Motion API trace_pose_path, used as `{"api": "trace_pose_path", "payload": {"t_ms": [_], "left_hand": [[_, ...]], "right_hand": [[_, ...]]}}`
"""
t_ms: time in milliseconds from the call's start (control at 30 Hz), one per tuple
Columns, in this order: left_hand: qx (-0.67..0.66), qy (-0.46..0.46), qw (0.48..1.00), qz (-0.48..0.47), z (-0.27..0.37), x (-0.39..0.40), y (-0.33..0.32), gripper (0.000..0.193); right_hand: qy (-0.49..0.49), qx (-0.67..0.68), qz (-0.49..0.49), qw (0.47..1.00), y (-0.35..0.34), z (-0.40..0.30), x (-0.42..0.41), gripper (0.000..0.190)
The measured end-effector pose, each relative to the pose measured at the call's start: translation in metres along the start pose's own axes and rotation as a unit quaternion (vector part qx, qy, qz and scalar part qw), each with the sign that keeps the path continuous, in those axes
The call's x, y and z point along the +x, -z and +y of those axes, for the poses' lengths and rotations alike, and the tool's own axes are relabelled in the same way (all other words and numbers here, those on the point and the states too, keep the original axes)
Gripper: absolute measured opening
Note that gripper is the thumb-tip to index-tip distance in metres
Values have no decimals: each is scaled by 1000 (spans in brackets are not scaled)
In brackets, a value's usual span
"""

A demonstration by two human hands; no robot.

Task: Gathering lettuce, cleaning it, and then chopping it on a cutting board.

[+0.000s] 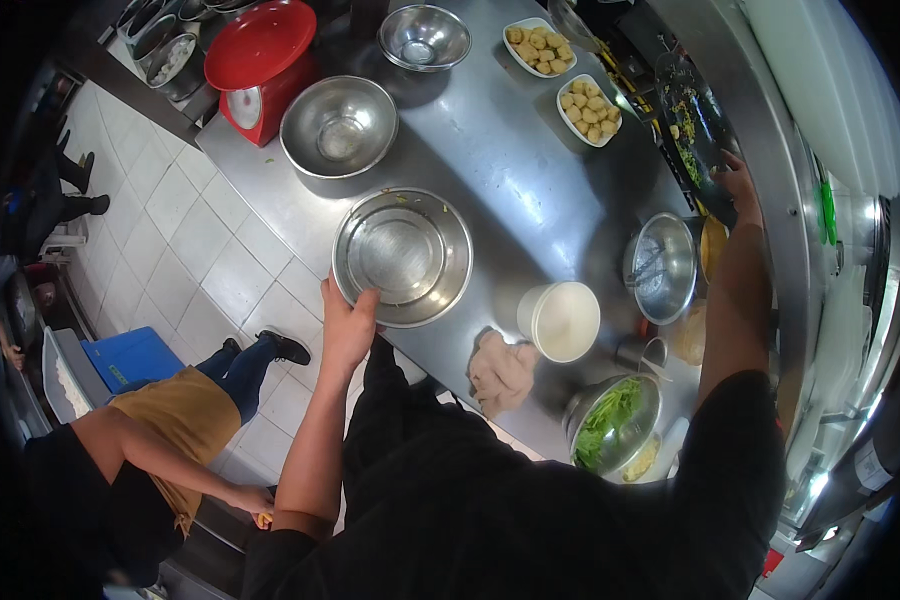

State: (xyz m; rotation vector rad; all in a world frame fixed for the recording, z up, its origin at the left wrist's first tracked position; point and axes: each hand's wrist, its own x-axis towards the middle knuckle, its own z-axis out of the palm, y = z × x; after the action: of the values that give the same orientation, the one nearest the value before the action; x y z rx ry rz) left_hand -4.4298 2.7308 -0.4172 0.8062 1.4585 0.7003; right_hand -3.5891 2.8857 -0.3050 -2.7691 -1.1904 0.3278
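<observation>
My left hand (349, 319) grips the near rim of a stainless steel bowl (401, 259), thumb inside and fingers beneath. A few yellowish scraps cling to the bowl's inner wall; otherwise it holds nothing. My right hand (739, 181) reaches far to the right, over the edge of a dark, shiny tray-like vessel (701, 97). Chopped green and yellow food bits (688, 142) lie in that vessel, close to the fingers. Whether those fingers pinch something is too small to tell.
On the steel table (487, 202) stand a red scale (259, 67), more metal bowls (339, 127), white dishes of fried pieces (589, 111), a white tub (566, 322), a crumpled cloth (501, 371) and a bowl of greens (613, 424). A person in a tan apron (176, 416) stands at left.
</observation>
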Motion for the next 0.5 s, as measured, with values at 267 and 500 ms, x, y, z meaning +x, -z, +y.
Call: {"api": "trace_pose_path", "payload": {"t_ms": [267,500], "left_hand": [[59,-69,996,-17,-15,13,-17,79],[-33,-177,980,90,-74,-52,-14,80]], "right_hand": [[230,26,261,937,24,16,-106,46],[418,276,103,859,-54,-198,-485,15]]}}
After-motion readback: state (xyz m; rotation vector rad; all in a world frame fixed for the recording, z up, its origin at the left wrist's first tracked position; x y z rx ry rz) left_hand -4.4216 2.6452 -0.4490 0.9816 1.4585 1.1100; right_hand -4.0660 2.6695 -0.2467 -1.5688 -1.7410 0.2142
